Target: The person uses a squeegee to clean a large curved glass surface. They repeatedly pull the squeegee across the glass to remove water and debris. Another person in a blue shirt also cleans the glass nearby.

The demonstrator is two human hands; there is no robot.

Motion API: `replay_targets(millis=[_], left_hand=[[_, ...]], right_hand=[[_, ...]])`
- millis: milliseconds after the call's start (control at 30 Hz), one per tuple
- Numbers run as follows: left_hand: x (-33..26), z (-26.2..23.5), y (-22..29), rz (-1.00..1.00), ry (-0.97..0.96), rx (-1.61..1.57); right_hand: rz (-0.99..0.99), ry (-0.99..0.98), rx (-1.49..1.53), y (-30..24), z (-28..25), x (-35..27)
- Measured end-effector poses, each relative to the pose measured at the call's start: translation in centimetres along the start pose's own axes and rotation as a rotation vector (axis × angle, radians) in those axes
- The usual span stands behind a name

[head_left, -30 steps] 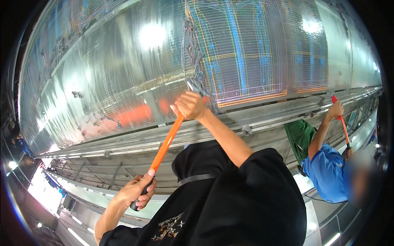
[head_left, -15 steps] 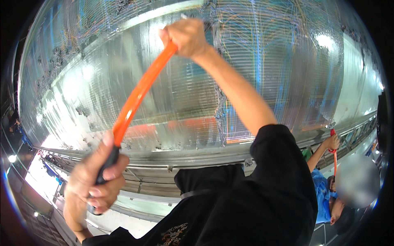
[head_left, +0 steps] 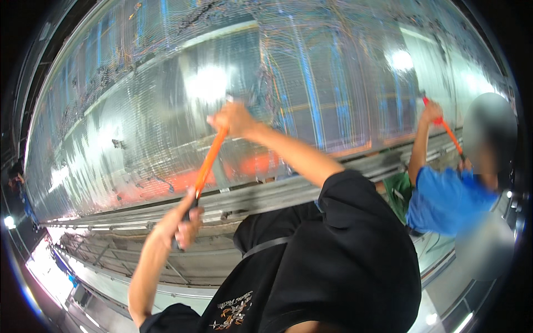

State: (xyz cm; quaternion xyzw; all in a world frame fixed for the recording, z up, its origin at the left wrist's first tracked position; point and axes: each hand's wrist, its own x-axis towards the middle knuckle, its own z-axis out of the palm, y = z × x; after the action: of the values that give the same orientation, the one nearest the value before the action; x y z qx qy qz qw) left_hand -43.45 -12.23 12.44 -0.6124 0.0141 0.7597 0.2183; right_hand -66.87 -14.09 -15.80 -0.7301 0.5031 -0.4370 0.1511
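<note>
The fingers of the right hand [head_left: 237,119], above the middle of the frame, are clamped around the top of an orange-shafted tool [head_left: 209,162], just below its blurred metal head. Lower and left, the fingers of the left hand [head_left: 176,223] are wrapped around its black grip [head_left: 193,205]. The tool slants between the hands, in front of a glossy, ribbed surface [head_left: 166,111] with blue lines that fills the upper frame. A metal rail [head_left: 300,193] runs beneath. At right, a co-worker in a blue shirt [head_left: 447,200] holds a red-and-orange tool [head_left: 451,139].
</note>
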Motion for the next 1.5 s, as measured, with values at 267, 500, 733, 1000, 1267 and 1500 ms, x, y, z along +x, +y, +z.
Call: replay_targets(millis=[267,500,733,1000,1267,1500], left_hand=[[3.7,-1.0,-18.9,-0.06,-0.014,0.275],[2.3,1.6,-14.1,-0.088,-0.033,0.257],[-2.2,5.2,1.9,-0.16,0.083,0.318],[-5.2,8.8,17.7,-0.084,0.149,0.129],[-1.7,8.0,28.5,0.25,-0.351,-0.101],[0.3,3.7,6.5,0.099,0.051,0.083]], right_hand=[[0.195,0.187,-0.037,-16.7,-0.3,-19.9],[0.114,0.173,-0.059,-13.1,-1.8,-18.4],[0.101,0.316,-0.067,-3.5,-2.9,-7.9],[-0.018,0.384,-0.101,12.8,-4.2,7.3],[-0.098,0.252,-0.176,23.8,-9.0,19.7],[0.009,0.149,-0.117,6.7,-2.6,3.0]])
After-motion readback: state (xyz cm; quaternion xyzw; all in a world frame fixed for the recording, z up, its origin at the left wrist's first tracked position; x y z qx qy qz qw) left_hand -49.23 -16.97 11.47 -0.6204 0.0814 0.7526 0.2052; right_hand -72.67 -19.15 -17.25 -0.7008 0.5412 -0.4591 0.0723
